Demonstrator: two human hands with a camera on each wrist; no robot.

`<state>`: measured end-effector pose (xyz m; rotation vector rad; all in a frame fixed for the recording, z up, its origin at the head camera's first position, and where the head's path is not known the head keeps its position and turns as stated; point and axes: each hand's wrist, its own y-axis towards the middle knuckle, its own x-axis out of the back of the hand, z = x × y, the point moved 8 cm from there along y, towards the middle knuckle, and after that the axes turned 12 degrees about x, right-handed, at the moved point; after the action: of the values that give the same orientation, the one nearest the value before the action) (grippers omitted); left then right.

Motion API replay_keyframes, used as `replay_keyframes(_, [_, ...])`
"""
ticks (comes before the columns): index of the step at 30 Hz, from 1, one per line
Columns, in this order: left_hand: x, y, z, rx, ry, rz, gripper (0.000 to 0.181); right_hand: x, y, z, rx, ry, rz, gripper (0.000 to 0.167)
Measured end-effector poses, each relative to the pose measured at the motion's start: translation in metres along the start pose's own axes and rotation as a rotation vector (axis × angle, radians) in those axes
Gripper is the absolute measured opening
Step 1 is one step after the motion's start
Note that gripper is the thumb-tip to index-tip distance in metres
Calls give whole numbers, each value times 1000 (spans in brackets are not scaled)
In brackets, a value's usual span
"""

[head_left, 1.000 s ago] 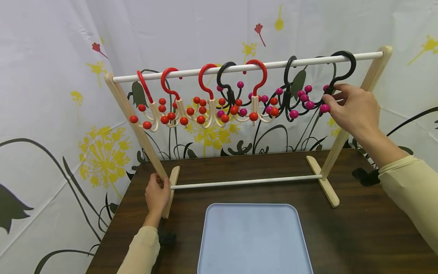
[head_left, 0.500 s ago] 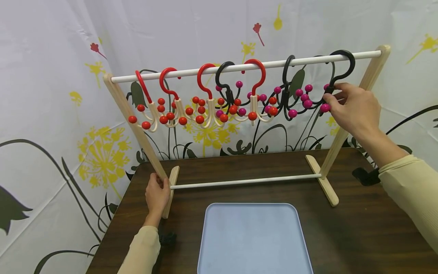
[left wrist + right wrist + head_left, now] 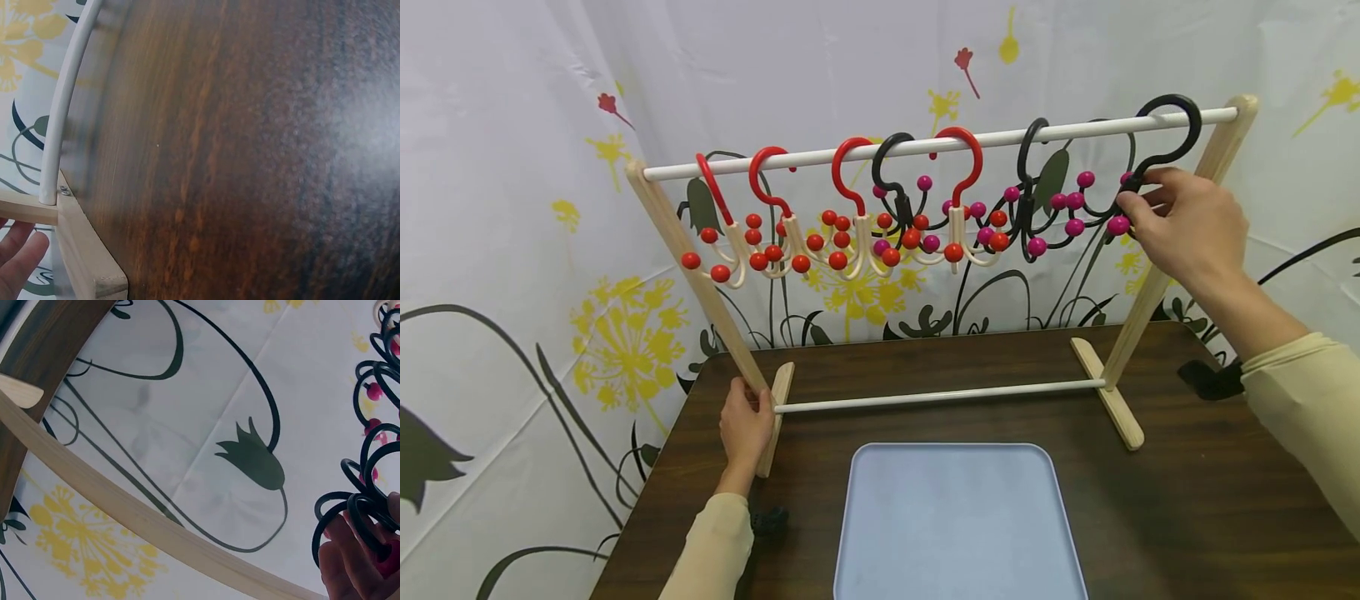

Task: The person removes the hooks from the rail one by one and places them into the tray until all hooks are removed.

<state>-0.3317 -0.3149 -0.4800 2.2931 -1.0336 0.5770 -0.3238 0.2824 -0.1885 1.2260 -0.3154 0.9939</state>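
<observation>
My right hand pinches the neck of a black hanger with magenta balls, at the right end of a white rail. Its hook arches above the rail; whether they touch is hard to tell. In the right wrist view, the fingers lie among its black curved prongs. Low on the rack's left wooden upright, my left hand grips the wood, just above the foot. Another black hanger hangs left of the held one.
Several red-hooked hangers with cream prongs and red balls hang along the rail, with a black one among them. A light blue tray lies on the dark wooden table before the rack. A patterned curtain hangs behind.
My right hand has moved up and right with the black hanger, so its hook stands higher over the rail. The left hand has stayed on the upright.
</observation>
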Motion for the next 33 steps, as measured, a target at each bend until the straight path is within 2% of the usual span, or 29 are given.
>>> replay_keyframes(4, [-1,1,0,-4,0,-7,21,7,2,0,-13,10,-12,53])
replay_keyframes(10, [0,-1,-2,-7,2,-3,21,28,0,-3,-79,68,-60,56])
replay_keyframes(18, [0,-1,-3,-4,11,-6,20,44,-20,-5,-109,92,-82,54])
replay_keyframes(25, [-2,0,-4,-23,13,-8,19,31,-71,-5,-91,137,-51,52])
replay_keyframes(28, [-2,0,-4,-18,20,-10,19,14,-100,-3,-67,159,7,51])
replay_keyframes(33, [-1,-1,-2,-9,31,-17,18,-29,-157,6,-18,202,136,44])
